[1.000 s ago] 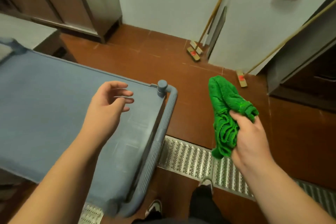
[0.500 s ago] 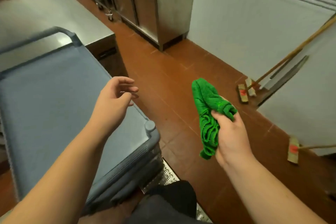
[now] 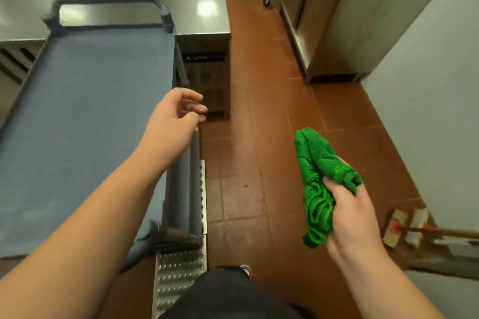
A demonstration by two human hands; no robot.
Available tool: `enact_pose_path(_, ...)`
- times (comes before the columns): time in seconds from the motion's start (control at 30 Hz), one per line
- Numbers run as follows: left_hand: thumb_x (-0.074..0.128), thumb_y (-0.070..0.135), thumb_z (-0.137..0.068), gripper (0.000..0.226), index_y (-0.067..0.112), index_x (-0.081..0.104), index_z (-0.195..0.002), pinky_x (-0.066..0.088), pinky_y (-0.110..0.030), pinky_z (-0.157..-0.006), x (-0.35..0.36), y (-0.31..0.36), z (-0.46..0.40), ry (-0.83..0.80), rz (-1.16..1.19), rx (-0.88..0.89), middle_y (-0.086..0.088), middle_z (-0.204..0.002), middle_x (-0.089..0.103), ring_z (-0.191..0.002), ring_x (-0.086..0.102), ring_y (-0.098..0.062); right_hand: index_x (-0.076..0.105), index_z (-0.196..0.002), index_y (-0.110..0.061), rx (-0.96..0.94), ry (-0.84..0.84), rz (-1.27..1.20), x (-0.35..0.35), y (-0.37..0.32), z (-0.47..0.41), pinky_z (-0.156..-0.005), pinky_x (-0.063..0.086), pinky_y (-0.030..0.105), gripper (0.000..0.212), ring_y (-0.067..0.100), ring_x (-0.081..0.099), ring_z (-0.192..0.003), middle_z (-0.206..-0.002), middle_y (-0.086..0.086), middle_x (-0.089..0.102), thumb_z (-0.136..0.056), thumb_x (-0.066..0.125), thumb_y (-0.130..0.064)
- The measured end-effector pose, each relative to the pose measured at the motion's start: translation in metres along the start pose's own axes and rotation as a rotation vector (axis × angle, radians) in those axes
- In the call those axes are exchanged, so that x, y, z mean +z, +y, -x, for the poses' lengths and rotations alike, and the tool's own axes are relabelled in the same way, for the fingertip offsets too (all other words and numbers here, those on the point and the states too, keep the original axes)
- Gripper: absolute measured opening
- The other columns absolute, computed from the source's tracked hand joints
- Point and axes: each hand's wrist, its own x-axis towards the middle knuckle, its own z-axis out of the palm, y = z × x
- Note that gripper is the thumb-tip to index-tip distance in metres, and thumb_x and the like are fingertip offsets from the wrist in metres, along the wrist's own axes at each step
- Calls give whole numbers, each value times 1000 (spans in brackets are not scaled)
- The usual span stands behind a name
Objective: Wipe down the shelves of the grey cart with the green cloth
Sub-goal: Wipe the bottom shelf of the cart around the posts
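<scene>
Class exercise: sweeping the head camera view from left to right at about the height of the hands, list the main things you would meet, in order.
Flat blue-grey top shelf of the grey cart → open left hand over the cart's right rail → bare reddish-brown tiled floor → crumpled green cloth → right hand gripping it → pale wall.

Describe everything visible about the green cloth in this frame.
The green cloth is a bright green, looped-pile fabric that looks like microfibre. It is bunched into a crumpled wad with folds and hems showing, one end sticking up and the other hanging down. The right hand grips it at mid-length, fingers curled round it, in the air above the brown tiled floor, right of the grey cart. Nothing else touches it.
</scene>
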Motion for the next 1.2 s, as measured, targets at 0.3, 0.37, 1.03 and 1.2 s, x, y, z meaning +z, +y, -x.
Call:
enact_pose_path(0.3,38,-11,-85,37,11,57,-108,55,-36,-77,74,24,3,413,23,-109,-2,-93,65,-84,66,-14,68,-109,-23,81,-404,144,-26,-48,-174,-82,54,36,31,22,71,-95,-99,-1,76,-95,53,-1)
enact_pose_path(0.37,38,-12,-84,39,17,57,-102,53,-34,-73,93,24,12,514,58,-168,-1,-91,65,-81,65,-12,68,-112,-22,104,-509,192,-23,-56,-205,-87,53,39,32,23,70,-99,-104,1,76,-95,52,0)
enact_pose_path(1.03,45,-7,-88,40,29,59,-97,56,-44,-87,176,-100,-40,987,345,-579,0,-93,68,-90,68,-12,67,-110,-22,216,-900,711,161,18,-388,-81,51,40,32,27,67,-90,-111,14,71,-95,50,1)
enact_pose_path(1.2,45,-7,-90,37,25,60,-100,56,-48,-85,187,-130,-62,1110,388,-705,-2,-95,67,-90,67,-14,61,-121,-11,318,-1026,797,208,63,-414,-53,56,27,34,17,69,-61,-84,4,76,-96,46,5)
